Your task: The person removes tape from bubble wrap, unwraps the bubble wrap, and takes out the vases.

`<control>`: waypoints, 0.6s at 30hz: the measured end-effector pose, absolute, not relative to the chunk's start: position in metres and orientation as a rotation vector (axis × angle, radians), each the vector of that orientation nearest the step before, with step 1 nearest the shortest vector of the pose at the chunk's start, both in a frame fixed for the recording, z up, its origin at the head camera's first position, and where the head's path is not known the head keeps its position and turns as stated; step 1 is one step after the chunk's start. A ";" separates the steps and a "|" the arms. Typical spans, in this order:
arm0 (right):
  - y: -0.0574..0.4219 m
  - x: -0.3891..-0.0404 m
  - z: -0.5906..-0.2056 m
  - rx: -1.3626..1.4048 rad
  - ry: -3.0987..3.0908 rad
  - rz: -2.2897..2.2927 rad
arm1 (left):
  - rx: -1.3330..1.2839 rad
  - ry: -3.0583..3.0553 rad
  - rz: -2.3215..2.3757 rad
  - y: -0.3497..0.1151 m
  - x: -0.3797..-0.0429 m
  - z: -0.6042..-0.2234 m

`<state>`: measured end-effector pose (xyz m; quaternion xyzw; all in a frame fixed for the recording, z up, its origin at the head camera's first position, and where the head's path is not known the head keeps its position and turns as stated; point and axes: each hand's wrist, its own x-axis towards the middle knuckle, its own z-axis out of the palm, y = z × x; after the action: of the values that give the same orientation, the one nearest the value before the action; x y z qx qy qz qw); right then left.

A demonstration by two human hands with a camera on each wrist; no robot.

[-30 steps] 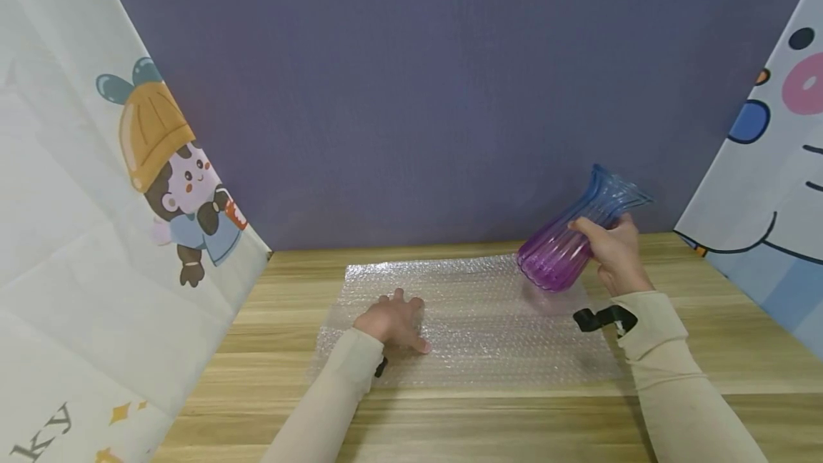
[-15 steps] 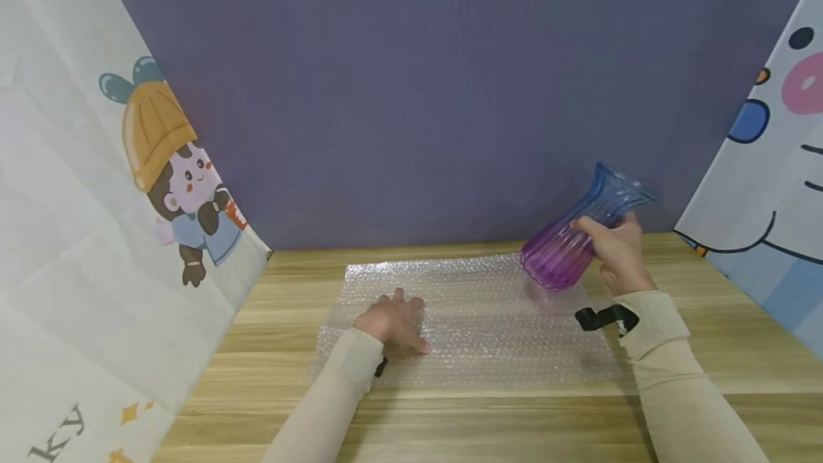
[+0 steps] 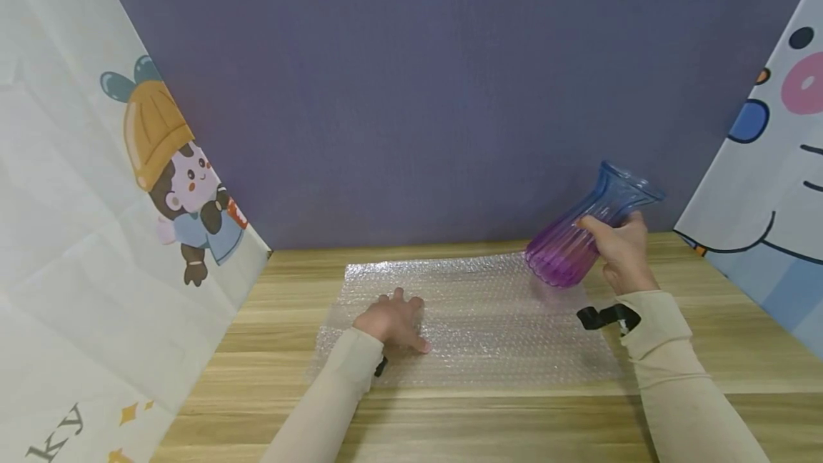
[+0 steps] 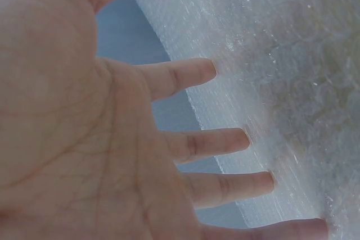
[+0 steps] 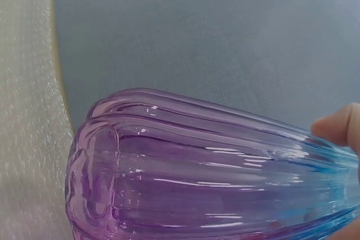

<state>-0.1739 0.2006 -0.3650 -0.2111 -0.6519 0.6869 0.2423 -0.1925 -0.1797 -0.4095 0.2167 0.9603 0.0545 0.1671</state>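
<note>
A ribbed glass vase (image 3: 566, 249), purple at the base and blue at its flared mouth, is tilted above the right back corner of the bubble wrap. My right hand (image 3: 620, 252) grips it around the narrow neck, thumb on the near side. In the right wrist view the purple base of the vase (image 5: 169, 178) points left, with a fingertip at the blue neck. The clear bubble wrap (image 3: 489, 327) lies flat on the table. My left hand (image 3: 392, 320) rests on its left part with fingers spread; the left wrist view shows the palm and straight fingers (image 4: 216, 189) touching the bubble wrap.
The wooden table (image 3: 489, 427) extends in front of and beside the sheet. A dark purple-grey wall (image 3: 411, 106) stands right behind it. White printed panels flank both sides, the left panel (image 3: 77, 220) and the right panel (image 3: 771, 191).
My right hand has shifted slightly right, carrying the vase with it, and the vase's mouth leans a little further right. The left hand and bubble wrap have stayed in place.
</note>
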 end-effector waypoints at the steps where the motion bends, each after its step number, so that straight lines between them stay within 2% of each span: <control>1: 0.201 -0.174 -0.365 -0.579 -1.783 1.873 | 0.616 2.733 0.156 -0.180 -0.193 -0.409; 18: 0.213 -0.177 -0.368 -0.563 -1.659 1.951 | 0.608 2.729 0.153 -0.175 -0.195 -0.410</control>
<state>-0.1770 0.2131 -0.3683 -0.2074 -0.6115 0.7192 0.2566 -0.1945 -0.1748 -0.4103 0.2140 0.9604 0.0538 0.1701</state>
